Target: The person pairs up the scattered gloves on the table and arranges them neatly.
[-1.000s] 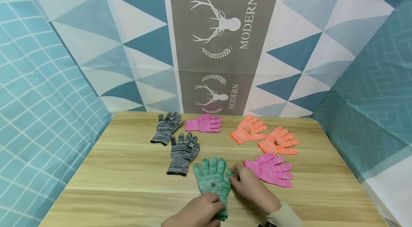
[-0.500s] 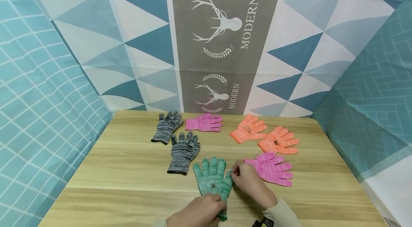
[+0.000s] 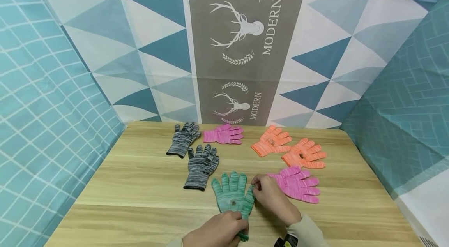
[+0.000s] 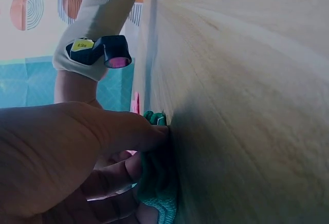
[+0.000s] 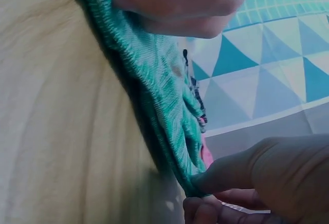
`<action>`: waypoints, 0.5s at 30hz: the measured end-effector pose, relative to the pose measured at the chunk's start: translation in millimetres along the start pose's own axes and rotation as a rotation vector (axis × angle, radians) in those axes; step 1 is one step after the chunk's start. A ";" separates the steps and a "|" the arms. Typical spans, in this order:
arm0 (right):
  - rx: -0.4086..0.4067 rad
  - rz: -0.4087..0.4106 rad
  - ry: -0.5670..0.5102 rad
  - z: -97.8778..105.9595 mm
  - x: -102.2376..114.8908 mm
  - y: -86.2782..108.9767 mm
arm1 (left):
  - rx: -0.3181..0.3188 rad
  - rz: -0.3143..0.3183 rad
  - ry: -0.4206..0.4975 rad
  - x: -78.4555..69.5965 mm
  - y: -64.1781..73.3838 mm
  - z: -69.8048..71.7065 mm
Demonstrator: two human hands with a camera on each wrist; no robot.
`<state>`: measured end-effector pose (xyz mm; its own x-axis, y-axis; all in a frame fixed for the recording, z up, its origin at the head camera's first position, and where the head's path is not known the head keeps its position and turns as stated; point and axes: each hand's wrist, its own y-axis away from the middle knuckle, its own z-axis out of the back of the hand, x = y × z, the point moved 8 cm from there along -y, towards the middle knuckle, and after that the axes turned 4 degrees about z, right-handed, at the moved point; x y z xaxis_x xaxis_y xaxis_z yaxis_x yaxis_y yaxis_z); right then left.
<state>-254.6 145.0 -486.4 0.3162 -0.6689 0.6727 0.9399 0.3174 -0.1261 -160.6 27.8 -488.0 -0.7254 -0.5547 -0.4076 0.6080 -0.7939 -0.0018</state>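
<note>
A green knit glove (image 3: 229, 196) with a dark spot on its palm lies flat near the table's front, fingers pointing away from me. My left hand (image 3: 219, 229) grips its cuff; in the left wrist view the thumb and fingers close on the bunched green fabric (image 4: 158, 183). With thumb and fingertips, my right hand (image 3: 271, 198) pinches the tip of the glove's thumb, as the right wrist view shows. Just right of that hand lies a pink glove (image 3: 298, 184), its cuff partly hidden behind the hand.
Two grey-black gloves, one nearer (image 3: 201, 167) and one farther (image 3: 183, 139), lie left of centre. Another pink glove (image 3: 223, 134) is at the back. Two orange gloves, one at the back (image 3: 271, 141) and one beside it (image 3: 304, 154), lie right. Patterned cloth (image 3: 168, 60) hangs behind the wooden table (image 3: 140, 192).
My right hand's fingers have closed on the tip of the green glove's thumb and drawn it slightly outward. The left hand stays at the cuff. The other gloves lie as before.
</note>
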 end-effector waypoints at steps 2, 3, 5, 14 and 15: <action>0.011 -0.004 0.010 -0.8 -0.8 -0.4 | -0.001 0.004 -0.003 0.6 -0.2 -0.6; 0.020 -0.007 0.015 -1.3 -1.3 -0.7 | -0.001 0.006 -0.003 1.0 -0.3 -0.9; 0.034 -0.006 0.029 -2.5 -1.7 -2.3 | 0.001 0.011 0.005 1.3 -0.2 -1.2; 0.034 0.186 0.151 -6.3 20.8 -11.2 | 0.010 0.005 0.010 1.7 0.1 -2.1; 0.037 0.221 0.174 -8.2 24.5 -11.9 | 0.005 -0.004 0.011 5.2 -0.5 -5.8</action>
<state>-257.0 119.3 -474.5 0.5330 -0.6852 0.4963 0.8415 0.4904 -0.2267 -162.7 26.7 -495.4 -0.7242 -0.5487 -0.4177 0.6037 -0.7972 0.0007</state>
